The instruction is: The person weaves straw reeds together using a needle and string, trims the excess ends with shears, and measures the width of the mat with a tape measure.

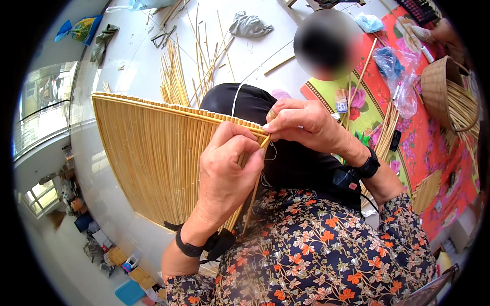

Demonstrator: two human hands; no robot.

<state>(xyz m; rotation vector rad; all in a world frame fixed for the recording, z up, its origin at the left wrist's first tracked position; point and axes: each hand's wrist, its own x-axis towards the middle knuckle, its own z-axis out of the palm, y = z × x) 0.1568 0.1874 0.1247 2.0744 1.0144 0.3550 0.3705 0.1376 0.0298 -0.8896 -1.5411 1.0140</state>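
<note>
A panel of thin straw-coloured sticks (158,153), laid side by side and bound along its top edge, slants across my lap. My left hand (229,168) is closed round the panel's right corner, with a few loose-ended sticks below it. At that same corner the fingertips of my right hand (306,122) are pinched together; what they hold is too small to tell. White string (236,99) rises from the top edge and runs away to the upper right. Thin loops of string hang below the corner.
Loose sticks (173,76) lie in a heap on the pale floor beyond the panel, near a grey cloth (250,24). To the right is a red and green floral mat (367,109) with plastic bags and a basket (434,86) of sticks. Another person sits at the far side.
</note>
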